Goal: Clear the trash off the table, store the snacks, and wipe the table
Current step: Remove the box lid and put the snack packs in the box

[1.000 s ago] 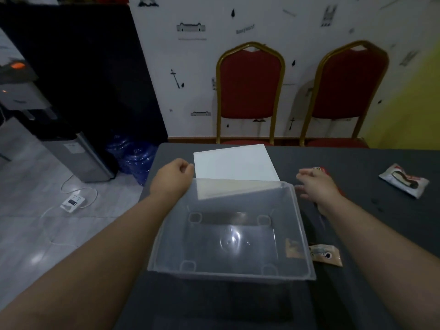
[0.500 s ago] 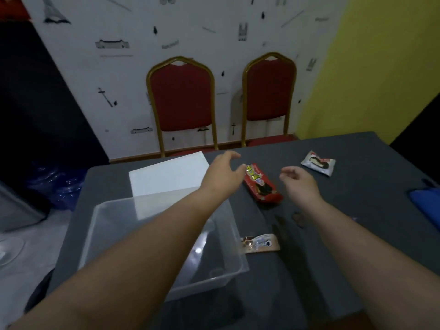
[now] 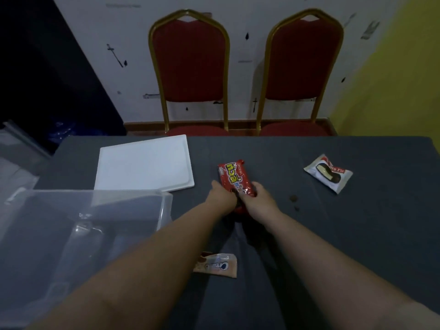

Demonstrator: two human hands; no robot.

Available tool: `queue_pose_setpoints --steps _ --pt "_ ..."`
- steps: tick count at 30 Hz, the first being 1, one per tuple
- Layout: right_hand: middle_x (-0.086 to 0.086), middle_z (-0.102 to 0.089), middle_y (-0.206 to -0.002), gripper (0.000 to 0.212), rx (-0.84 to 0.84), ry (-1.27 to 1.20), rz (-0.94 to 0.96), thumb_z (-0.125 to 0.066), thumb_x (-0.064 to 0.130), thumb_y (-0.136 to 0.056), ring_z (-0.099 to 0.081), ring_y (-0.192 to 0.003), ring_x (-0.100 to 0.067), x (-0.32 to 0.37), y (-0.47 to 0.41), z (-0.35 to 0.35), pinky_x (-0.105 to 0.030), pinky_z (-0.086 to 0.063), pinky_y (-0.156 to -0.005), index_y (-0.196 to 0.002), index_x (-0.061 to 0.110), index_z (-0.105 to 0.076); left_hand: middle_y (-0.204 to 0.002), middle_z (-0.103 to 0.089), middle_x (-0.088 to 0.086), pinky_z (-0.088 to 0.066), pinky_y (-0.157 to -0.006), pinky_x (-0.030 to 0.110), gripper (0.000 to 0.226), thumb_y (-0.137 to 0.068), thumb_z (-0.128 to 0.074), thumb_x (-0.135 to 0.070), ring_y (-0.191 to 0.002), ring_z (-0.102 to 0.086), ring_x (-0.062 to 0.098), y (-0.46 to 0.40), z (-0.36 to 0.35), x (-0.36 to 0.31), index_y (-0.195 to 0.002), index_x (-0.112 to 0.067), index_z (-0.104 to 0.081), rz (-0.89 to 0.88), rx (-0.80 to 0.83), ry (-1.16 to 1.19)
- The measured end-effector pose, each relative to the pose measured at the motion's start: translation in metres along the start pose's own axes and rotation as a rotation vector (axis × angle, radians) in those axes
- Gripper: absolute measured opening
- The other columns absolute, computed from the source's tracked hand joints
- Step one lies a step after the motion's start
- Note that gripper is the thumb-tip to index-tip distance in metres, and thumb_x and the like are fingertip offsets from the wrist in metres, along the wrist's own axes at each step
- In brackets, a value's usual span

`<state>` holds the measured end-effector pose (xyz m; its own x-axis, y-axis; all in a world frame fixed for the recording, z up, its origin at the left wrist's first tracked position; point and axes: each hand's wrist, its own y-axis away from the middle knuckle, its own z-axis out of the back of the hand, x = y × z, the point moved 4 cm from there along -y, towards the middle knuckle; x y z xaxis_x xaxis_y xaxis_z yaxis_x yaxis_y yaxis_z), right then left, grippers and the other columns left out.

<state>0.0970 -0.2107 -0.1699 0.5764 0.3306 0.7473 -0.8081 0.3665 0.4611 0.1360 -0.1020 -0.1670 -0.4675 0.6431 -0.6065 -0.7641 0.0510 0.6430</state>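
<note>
A red snack packet lies mid-table on the dark grey table. My left hand grips its near left side and my right hand grips its near right side. A white Choco Pie packet rests further right. Close to me, a beige Cream-O packet lies partly under my left forearm. The clear plastic storage box stands open at the left, with its white lid flat on the table behind it. Brown crumbs dot the cloth right of my hands.
Two red chairs with gold frames stand against the white wall beyond the table's far edge. A yellow wall is at the right. Dark floor space and blue bottles lie off the table's left.
Both hands left the box and came together on the red packet, which they now hold. The view swung right and closer, so the box sits at the left.
</note>
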Motion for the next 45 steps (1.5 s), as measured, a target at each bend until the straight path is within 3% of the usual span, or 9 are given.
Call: queue_pose_setpoints --steps 5,11,17,25,28,33,35,39,45 --pt "-0.008 -0.061 -0.122 0.035 0.018 -0.057 -0.009 -0.058 0.019 -0.091 -0.059 -0.102 -0.021 -0.007 -0.01 0.001 -0.029 -0.046 -0.085 -0.126 0.014 -0.051 -0.125 -0.059 0.016 -0.046 -0.094 0.037 0.036 -0.093 -0.047 -0.022 -0.111 -0.057 0.031 -0.004 -0.002 0.0 -0.124 -0.005 -0.051 -0.059 -0.007 -0.086" --pt "-0.001 -0.059 -0.118 0.049 0.116 -0.324 -0.037 -0.063 0.014 -0.088 -0.059 -0.084 -0.009 0.017 0.005 0.014 -0.024 -0.047 -0.06 -0.133 0.018 -0.042 -0.121 -0.061 0.01 -0.05 -0.092 0.042 0.033 -0.092 -0.052 -0.02 -0.103 -0.061 0.026 0.023 0.023 -0.017 -0.124 -0.014 -0.047 -0.165 -0.039 0.042" --pt "0.001 -0.058 -0.112 0.053 0.224 -0.32 0.083 -0.063 0.013 -0.087 -0.06 -0.084 -0.01 0.074 0.054 0.017 -0.023 -0.045 -0.058 -0.133 0.021 -0.037 -0.126 -0.055 0.002 -0.051 -0.093 0.04 0.046 -0.093 -0.053 -0.014 -0.106 -0.057 0.02 0.082 0.086 -0.02 -0.136 -0.02 -0.038 -0.346 -0.009 0.206" --pt "-0.006 -0.064 -0.107 0.036 0.263 -0.376 0.169 -0.063 0.029 -0.089 -0.068 -0.091 -0.019 0.14 0.134 -0.057 -0.036 -0.057 -0.077 -0.117 0.018 -0.044 -0.107 -0.057 -0.008 -0.048 -0.062 0.02 0.039 -0.094 -0.049 -0.013 -0.086 -0.06 0.007 0.137 0.195 0.038 -0.131 -0.026 -0.045 -0.447 -0.09 0.242" --pt "-0.011 -0.063 -0.107 0.03 0.297 -0.354 0.141 -0.062 0.024 -0.09 -0.067 -0.091 -0.023 0.149 0.157 -0.104 -0.039 -0.058 -0.075 -0.113 0.013 -0.046 -0.109 -0.059 -0.007 -0.055 -0.079 0.032 0.035 -0.091 -0.053 -0.016 -0.093 -0.062 0.012 0.145 0.235 0.079 -0.124 -0.027 -0.052 -0.47 -0.135 0.173" --pt "-0.003 -0.062 -0.104 0.028 0.405 -0.138 0.125 -0.063 0.027 -0.089 -0.065 -0.091 -0.019 0.144 0.181 -0.178 -0.034 -0.056 -0.075 -0.11 0.017 -0.048 -0.147 -0.034 -0.002 -0.027 -0.111 0.04 0.044 -0.09 -0.053 -0.037 -0.135 -0.029 0.018 0.13 0.298 0.156 -0.133 -0.03 -0.048 -0.432 -0.569 -0.234" --pt "0.0 -0.063 -0.101 0.026 0.433 -0.038 0.084 -0.062 0.029 -0.089 -0.065 -0.092 -0.019 0.137 0.178 -0.205 -0.036 -0.056 -0.08 -0.11 0.017 -0.051 -0.154 -0.024 0.002 -0.025 -0.114 0.046 0.05 -0.092 -0.049 -0.033 -0.14 -0.024 0.023 0.119 0.308 0.183 -0.14 -0.027 -0.039 -0.357 -0.592 -0.326" --pt "-0.008 -0.067 -0.105 0.023 0.473 0.145 -0.06 -0.059 0.03 -0.091 -0.066 -0.097 -0.025 0.122 0.165 -0.247 -0.044 -0.053 -0.09 -0.107 0.013 -0.057 -0.155 -0.023 0.0 -0.043 -0.097 0.04 0.059 -0.097 -0.039 -0.018 -0.12 -0.045 0.017 0.106 0.304 0.208 -0.149 -0.031 -0.014 -0.351 -0.36 -0.16" --pt "-0.014 -0.064 -0.111 0.022 0.58 0.126 -0.25 -0.053 0.018 -0.096 -0.064 -0.1 -0.027 0.12 0.16 -0.294 -0.042 -0.053 -0.089 -0.114 0.006 -0.051 -0.139 -0.046 0.008 -0.042 -0.071 0.029 0.057 -0.098 -0.03 -0.01 -0.101 -0.057 0.023 0.11 0.31 0.209 -0.147 -0.036 -0.021 -0.331 -0.349 0.029"
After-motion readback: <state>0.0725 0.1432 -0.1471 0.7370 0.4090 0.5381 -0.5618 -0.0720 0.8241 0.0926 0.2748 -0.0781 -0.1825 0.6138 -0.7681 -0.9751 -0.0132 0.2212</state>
